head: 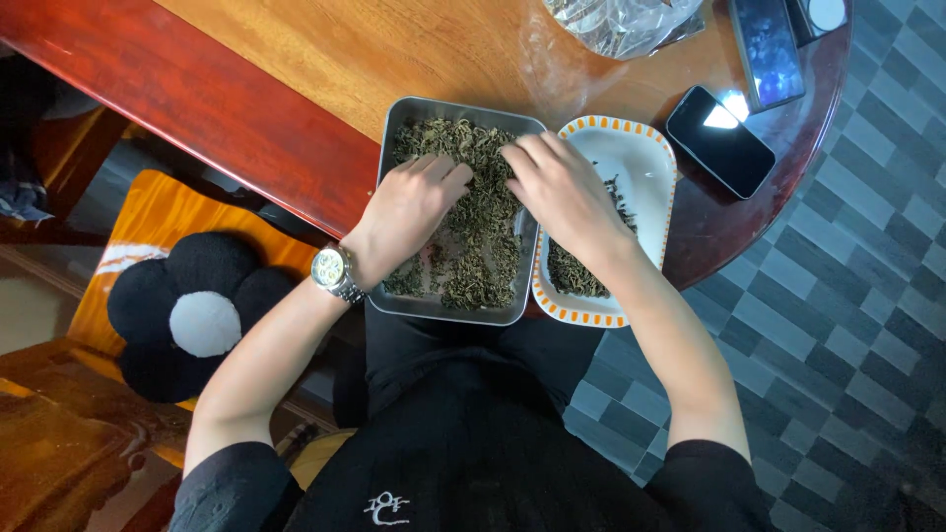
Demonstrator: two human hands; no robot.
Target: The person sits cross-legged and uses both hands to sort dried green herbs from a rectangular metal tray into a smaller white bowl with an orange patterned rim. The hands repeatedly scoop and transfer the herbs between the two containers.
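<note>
On a round wooden table point(414, 49) above grey checkered floor point(847, 296), both hands rest open on dried leaves point(483, 246).

Bare table point(394, 49) lies open beyond the metal tray point(389, 148). On the right, the white dish point(652, 148) touches the tray; a phone point(719, 141) and plastic bag point(621, 22) block the far right.

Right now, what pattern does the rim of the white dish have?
Orange stripes around the white rectangular ceramic dish rim, seen in the head view.
</note>
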